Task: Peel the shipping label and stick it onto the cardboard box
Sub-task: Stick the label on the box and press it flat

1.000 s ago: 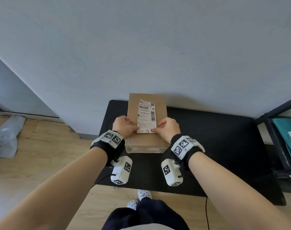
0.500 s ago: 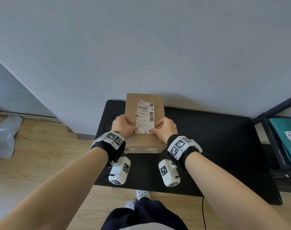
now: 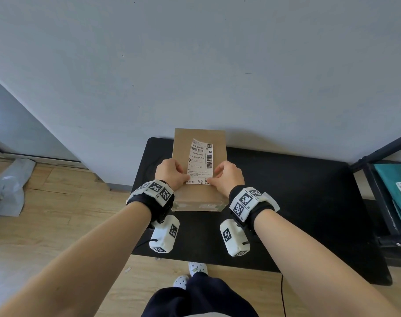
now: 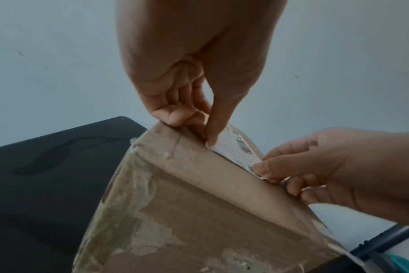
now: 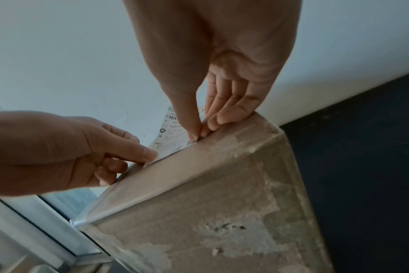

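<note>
Sticking step, label placement on box top.

Head view. Box [image 3: 198,177] stands on the black tabletop [image 3: 298,202], far edge against the wall. Label [image 3: 200,164] lies printed side up over the top panel, right of centre, its length running away from the person. Left hand [image 3: 171,173] at the label's near left corner; right hand [image 3: 228,176] at the near right corner. Both forearms reach forward, wrists above the box's near edge, knuckles up. Judgement: peeling is done; the label is being lowered and squared, not yet pressed flat.

Left wrist view. Left hand [image 4: 194,77]: thumb tip on the printed face at the near corner, a finger beneath, the rest curled and resting on the box [image 4: 199,212] top. Grip: clamped on the label [image 4: 234,151] corner. That near edge looks slightly raised off the cardboard. Old tape residue on the box's front face.

Right wrist view. Right hand [image 5: 222,73]: thumb and fingertips pinched together on its corner of the label [image 5: 171,140], outer fingers resting on the box [image 5: 222,203] edge. Grip: clamped on the label. Left hand [image 5: 58,153] opposite, thumb extended onto the paper. Label's far end curves upward, clear of the panel.

Next move, judged: set the near edge down square to the box, release the corners, smooth away from the person so no crease or bubble forms.
</note>
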A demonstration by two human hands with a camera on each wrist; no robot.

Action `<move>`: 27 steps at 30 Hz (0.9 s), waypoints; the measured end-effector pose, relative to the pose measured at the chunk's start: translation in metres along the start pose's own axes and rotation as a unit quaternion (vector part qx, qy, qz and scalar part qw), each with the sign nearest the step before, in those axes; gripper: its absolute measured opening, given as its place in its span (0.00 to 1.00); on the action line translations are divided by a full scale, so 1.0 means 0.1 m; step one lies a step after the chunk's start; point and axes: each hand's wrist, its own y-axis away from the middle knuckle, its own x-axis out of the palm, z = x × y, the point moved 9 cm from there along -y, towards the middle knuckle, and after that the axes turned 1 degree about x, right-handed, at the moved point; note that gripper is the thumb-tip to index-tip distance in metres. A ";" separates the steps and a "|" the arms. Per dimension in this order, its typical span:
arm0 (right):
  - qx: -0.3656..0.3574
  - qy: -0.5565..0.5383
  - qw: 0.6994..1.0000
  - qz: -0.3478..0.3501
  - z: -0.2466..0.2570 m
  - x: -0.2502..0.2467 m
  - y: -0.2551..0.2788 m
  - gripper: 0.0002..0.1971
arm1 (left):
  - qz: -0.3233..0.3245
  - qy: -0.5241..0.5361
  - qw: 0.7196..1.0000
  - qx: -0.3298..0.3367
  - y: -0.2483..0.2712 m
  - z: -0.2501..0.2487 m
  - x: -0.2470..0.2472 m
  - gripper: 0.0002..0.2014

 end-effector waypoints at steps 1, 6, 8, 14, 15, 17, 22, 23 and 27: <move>-0.005 0.012 1.000 0.001 0.01 -0.01 0.01 0.15 | -0.005 -0.001 1.000 -0.001 0.01 0.00 -0.01 0.16; -0.048 0.075 0.996 -0.011 0.09 -0.11 0.08 0.15 | -0.014 0.015 1.000 0.008 0.07 0.04 -0.07 0.18; -0.125 0.096 0.987 -0.025 0.22 -0.11 0.16 0.12 | -0.016 -0.026 0.997 0.068 0.14 -0.01 -0.10 0.14; -0.312 0.268 0.904 0.114 0.37 0.47 0.48 0.27 | 0.050 -0.210 0.948 0.234 0.41 -0.02 0.08 0.25; -0.318 0.285 0.895 0.129 0.36 0.54 0.50 0.29 | 0.075 -0.231 0.946 0.217 0.40 0.05 0.13 0.27; -0.321 0.303 0.885 0.145 0.33 0.64 0.53 0.31 | 0.108 -0.263 0.939 0.192 0.37 0.17 0.21 0.29; -0.312 0.314 0.887 0.130 0.16 0.54 0.53 0.30 | 0.132 -0.290 0.929 0.188 0.32 0.24 0.25 0.32; -0.305 0.315 0.890 0.128 0.11 0.50 0.53 0.30 | 0.136 -0.291 0.929 0.186 0.31 0.25 0.25 0.33; -0.264 0.305 0.905 0.134 -0.13 0.29 0.48 0.30 | 0.159 -0.293 0.923 0.190 0.28 0.23 0.24 0.33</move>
